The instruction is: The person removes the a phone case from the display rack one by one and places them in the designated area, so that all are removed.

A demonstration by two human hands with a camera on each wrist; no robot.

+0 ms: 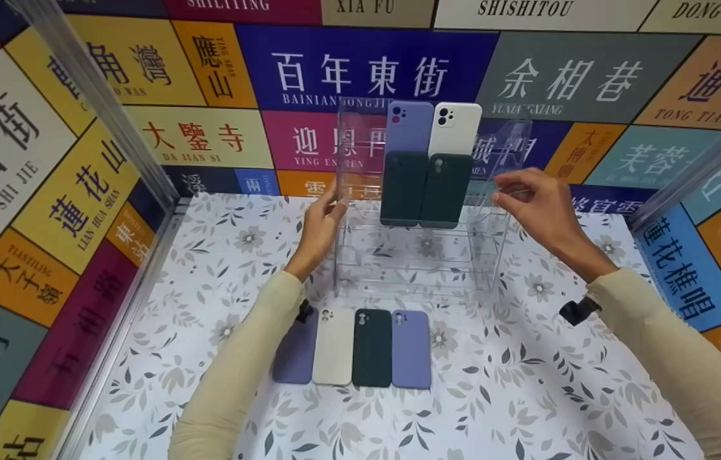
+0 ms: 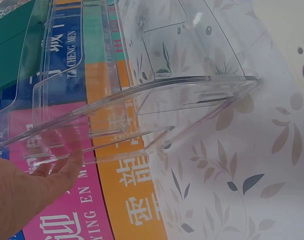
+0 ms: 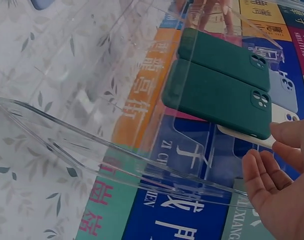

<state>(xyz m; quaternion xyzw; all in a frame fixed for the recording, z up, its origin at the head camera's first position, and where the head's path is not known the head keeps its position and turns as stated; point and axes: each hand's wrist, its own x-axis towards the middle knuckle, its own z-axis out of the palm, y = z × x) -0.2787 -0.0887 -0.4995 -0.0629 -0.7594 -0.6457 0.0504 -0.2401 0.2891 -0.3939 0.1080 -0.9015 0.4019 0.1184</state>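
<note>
A clear plastic display stand (image 1: 405, 252) with stepped tiers stands on the table. Two dark green phone cases (image 1: 445, 191) lean side by side on one tier, with a purple phone case (image 1: 410, 128) and a white phone case (image 1: 456, 128) on the tier behind. My left hand (image 1: 323, 220) holds the stand's left side, its fingertips (image 2: 67, 165) at the edge of the clear panel. Beside the stand's right edge is my right hand (image 1: 536, 204), fingers loosely bent and thumb apart from them. Nothing shows between those fingers (image 3: 264, 172), close to the nearer green case (image 3: 216, 100).
In front of the stand, a row of phone cases lies flat: a purple one (image 1: 293, 354) partly behind the left sleeve, a white one (image 1: 333, 348), a green one (image 1: 372, 348) and another purple one (image 1: 411, 348). Panels with Chinese lettering (image 1: 360, 70) surround the floral table (image 1: 527, 383).
</note>
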